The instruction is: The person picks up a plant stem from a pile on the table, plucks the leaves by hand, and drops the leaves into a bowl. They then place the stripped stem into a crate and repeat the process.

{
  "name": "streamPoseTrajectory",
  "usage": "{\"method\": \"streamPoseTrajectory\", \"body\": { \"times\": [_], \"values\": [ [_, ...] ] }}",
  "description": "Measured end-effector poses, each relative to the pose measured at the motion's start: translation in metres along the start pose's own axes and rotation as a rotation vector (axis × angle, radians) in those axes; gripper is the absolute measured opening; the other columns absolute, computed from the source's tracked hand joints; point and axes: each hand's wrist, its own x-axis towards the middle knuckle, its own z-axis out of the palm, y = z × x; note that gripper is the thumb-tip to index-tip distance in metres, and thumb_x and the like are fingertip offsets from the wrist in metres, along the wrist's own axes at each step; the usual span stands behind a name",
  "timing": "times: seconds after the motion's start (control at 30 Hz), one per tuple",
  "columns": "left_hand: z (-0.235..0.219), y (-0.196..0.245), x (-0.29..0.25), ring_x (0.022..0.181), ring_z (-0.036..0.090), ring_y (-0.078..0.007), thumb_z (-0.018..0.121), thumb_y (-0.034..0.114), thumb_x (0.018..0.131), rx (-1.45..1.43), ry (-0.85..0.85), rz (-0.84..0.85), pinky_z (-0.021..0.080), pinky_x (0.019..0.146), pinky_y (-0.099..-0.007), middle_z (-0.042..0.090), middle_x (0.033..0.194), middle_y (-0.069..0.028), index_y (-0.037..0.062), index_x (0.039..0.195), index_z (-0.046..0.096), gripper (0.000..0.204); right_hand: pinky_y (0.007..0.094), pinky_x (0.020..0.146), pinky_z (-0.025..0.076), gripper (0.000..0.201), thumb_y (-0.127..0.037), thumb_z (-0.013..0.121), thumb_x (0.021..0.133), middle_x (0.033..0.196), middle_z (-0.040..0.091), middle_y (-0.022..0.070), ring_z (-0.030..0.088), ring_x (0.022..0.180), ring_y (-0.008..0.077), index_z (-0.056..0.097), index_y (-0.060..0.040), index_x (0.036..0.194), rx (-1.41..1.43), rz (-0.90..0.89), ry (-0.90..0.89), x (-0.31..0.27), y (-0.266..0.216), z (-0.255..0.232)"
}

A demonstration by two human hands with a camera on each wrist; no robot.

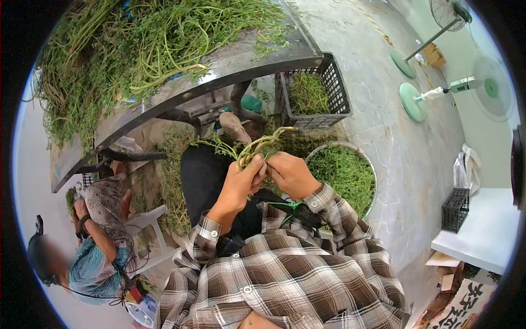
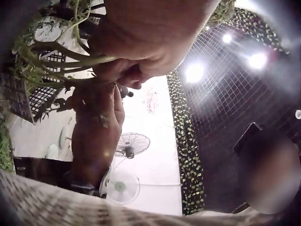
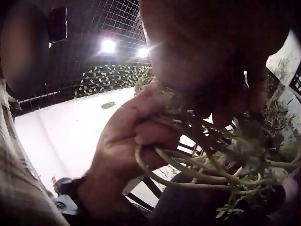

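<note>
A small bunch of leafy green stems (image 1: 264, 143) is held over the lap in the head view, its pale stalks bending up and to the right. My left hand (image 1: 240, 181) grips the bunch, thumb over the stalks. Right beside it, my right hand (image 1: 293, 174) pinches at the same stems with its fingertips together. In the right wrist view, several long stalks (image 3: 202, 179) loop out of the left hand (image 3: 127, 127). The right hand (image 2: 96, 136) meets the left hand's fingertips in the left wrist view, where its palm is in shadow.
A dark table (image 1: 241, 52) carries a large heap of greens (image 1: 164, 38). Beside my legs stand a round tub of leaves (image 1: 342, 175) and a black crate (image 1: 342, 101) with stems. Another person (image 1: 96, 257) sits at the left; fans (image 1: 413, 101) stand at the right.
</note>
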Motion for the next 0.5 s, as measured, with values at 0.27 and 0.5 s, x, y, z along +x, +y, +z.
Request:
{"method": "streamPoseTrajectory", "body": {
  "times": [0.27,0.5],
  "values": [
    [0.003,-0.008,0.005,0.045,0.027,-0.0028,0.05,0.033,0.09,0.011,0.092,-0.071,0.021,0.039,-0.0185,0.033,0.054,0.006,0.0126,0.065,0.044,0.032,0.0403,0.062,0.046,0.012,-0.013,0.051,0.077,0.073,0.055,0.0131,0.054,0.076,0.031,0.053,-0.0022,0.081,-0.21,0.154,-0.038,-0.004,0.043,0.014],
    [-0.016,0.036,-0.019,0.045,0.03,-0.001,0.047,0.032,0.091,-0.155,0.252,0.181,0.026,0.035,-0.0158,0.034,0.057,0.0069,0.0131,0.071,0.043,0.028,0.0367,0.049,0.048,0.024,-0.019,0.045,0.086,0.059,0.057,0.0119,0.058,0.054,0.0247,0.055,0.0012,0.079,0.305,0.787,-0.059,-0.043,0.123,-0.001]
  ]
}}
